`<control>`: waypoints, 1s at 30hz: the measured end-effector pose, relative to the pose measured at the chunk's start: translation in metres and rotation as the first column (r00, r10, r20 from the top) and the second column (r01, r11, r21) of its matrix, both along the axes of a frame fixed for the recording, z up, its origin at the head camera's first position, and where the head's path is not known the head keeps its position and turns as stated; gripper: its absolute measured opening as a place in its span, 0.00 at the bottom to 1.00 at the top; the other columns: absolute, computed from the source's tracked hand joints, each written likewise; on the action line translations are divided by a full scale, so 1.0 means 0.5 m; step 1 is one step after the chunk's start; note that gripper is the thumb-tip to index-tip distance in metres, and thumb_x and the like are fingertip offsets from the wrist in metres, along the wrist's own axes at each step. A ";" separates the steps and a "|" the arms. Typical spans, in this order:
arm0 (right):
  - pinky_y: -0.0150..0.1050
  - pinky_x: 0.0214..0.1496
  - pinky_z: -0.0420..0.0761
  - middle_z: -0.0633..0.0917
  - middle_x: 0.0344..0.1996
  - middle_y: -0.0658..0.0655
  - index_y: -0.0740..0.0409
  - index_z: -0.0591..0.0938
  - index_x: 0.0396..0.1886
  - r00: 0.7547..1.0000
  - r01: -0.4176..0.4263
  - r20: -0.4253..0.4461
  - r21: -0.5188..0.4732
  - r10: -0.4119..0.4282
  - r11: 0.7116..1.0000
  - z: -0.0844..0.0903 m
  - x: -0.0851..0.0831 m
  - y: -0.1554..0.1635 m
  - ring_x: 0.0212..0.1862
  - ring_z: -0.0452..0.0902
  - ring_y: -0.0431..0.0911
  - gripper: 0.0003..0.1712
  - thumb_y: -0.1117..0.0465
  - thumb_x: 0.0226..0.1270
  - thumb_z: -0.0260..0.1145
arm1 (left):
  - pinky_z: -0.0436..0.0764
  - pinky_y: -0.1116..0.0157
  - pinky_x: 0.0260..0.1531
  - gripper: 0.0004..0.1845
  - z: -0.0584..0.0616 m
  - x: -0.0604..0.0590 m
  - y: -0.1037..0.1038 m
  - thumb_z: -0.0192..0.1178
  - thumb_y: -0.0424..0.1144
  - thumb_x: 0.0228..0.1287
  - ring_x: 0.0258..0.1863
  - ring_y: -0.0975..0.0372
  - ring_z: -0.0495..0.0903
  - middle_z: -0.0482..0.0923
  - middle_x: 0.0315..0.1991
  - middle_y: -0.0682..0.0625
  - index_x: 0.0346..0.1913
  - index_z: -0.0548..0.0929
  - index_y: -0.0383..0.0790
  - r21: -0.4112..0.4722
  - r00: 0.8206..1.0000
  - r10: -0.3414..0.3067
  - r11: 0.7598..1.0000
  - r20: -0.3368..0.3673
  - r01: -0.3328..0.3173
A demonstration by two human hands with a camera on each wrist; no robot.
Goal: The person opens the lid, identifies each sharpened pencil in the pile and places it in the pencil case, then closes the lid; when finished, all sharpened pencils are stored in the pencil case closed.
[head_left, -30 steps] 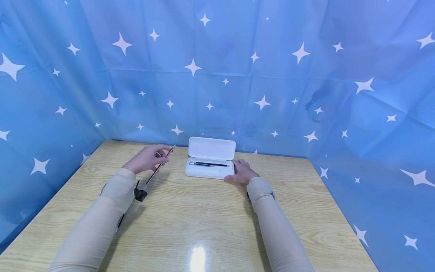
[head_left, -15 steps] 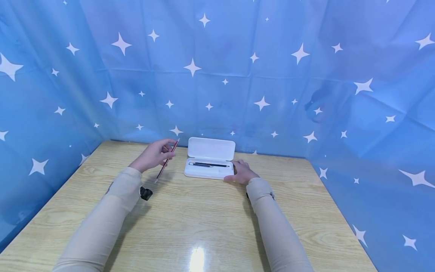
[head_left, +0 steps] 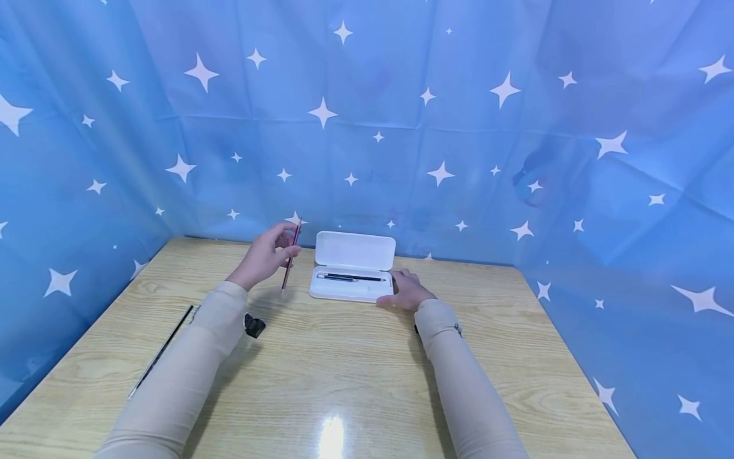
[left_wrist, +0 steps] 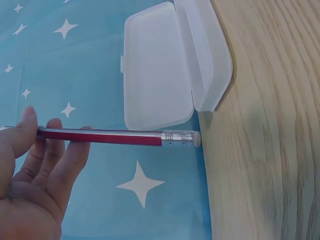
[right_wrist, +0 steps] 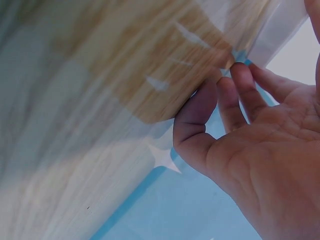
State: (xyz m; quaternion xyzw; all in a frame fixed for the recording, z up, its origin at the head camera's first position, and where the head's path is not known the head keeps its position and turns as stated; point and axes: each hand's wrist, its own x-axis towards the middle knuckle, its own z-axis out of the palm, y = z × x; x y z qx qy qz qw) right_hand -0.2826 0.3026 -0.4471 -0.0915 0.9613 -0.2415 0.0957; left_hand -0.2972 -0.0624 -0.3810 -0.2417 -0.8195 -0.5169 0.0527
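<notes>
My left hand [head_left: 262,258] pinches a red pencil [head_left: 286,275] between thumb and fingers, over the table left of the white pencil case [head_left: 354,251]. In the left wrist view the pencil's silver ferrule and white eraser [left_wrist: 196,138] point toward the table, with the case behind. That case stands with its lid up. Inside lie a dark pencil [head_left: 373,278] and a shorter dark, pen-like item [head_left: 339,278]. My right hand [head_left: 410,292] grips the case's right end, thumb at the front, fingers behind; the right wrist view shows the fingers [right_wrist: 242,75] bent at its edge.
On the wooden table [head_left: 355,363], a long dark pencil [head_left: 162,350] lies at the left, partly beside my left sleeve. A black wrist device [head_left: 254,326] sits under my left cuff. A blue star-patterned curtain [head_left: 367,159] hangs behind the table.
My left hand has moved right and up toward the case, and the red pencil has turned more upright. The dark pencil at the left has come into fuller view. My right hand stays put.
</notes>
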 end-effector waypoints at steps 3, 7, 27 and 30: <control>0.59 0.73 0.61 0.61 0.75 0.64 0.56 0.61 0.79 1.000 -0.001 -0.002 0.002 0.001 1.000 0.001 0.000 0.000 0.76 0.52 0.62 0.53 0.40 0.63 0.74 | 0.88 0.57 0.36 0.21 -0.001 -0.002 0.009 0.61 0.31 0.73 0.46 0.44 0.83 0.77 0.45 0.38 0.65 0.72 0.38 0.027 1.000 0.004 1.000 -0.009 -0.004; 0.60 0.74 0.60 0.60 0.75 0.65 0.56 0.60 0.80 1.000 -0.010 -0.001 0.009 0.010 1.000 0.003 0.002 0.001 0.76 0.51 0.63 0.53 0.40 0.64 0.73 | 0.88 0.55 0.39 0.20 -0.003 -0.002 0.021 0.61 0.31 0.73 0.50 0.45 0.82 0.77 0.47 0.38 0.64 0.71 0.38 0.036 0.999 0.035 0.999 -0.023 -0.034; 0.61 0.75 0.59 0.57 0.77 0.65 0.55 0.58 0.81 1.000 0.006 0.011 0.020 -0.007 1.000 0.005 0.001 0.001 0.78 0.48 0.63 0.54 0.39 0.64 0.72 | 0.88 0.59 0.37 0.16 -0.038 -0.040 0.079 0.63 0.29 0.70 0.45 0.47 0.83 0.78 0.41 0.40 0.57 0.73 0.35 0.100 0.984 0.100 0.991 -0.147 -0.086; 0.61 0.75 0.59 0.58 0.77 0.64 0.55 0.59 0.81 1.000 0.008 0.013 0.015 -0.008 1.000 0.006 0.001 0.000 0.78 0.48 0.62 0.54 0.39 0.63 0.73 | 0.87 0.60 0.37 0.16 -0.042 -0.045 0.087 0.63 0.31 0.70 0.45 0.49 0.82 0.78 0.41 0.41 0.57 0.73 0.36 0.093 0.982 0.108 0.991 -0.154 -0.094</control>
